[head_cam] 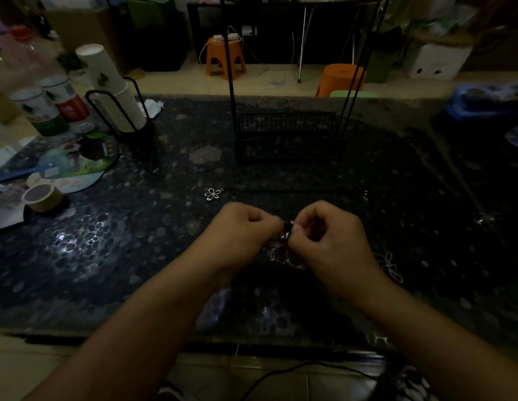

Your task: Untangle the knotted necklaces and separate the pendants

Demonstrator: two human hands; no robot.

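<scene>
Head camera: left hand (246, 227) and right hand (330, 235) both pinch the dark knot (286, 230) above the table (136, 256); a flower pendant (212, 194) lies beyond.

Surface (113, 256): dark blue-black, mottled with a grey pebble pattern. Wire basket (288, 137) at its far side: black. Flower pendant (212, 194) nearer than the basket: silver-white outline. Stools beyond the basket: orange (225, 56). Paper cup stack (113, 88) left of the basket: white, green leaf print. Tape roll (43, 196) far left: tan.
</scene>
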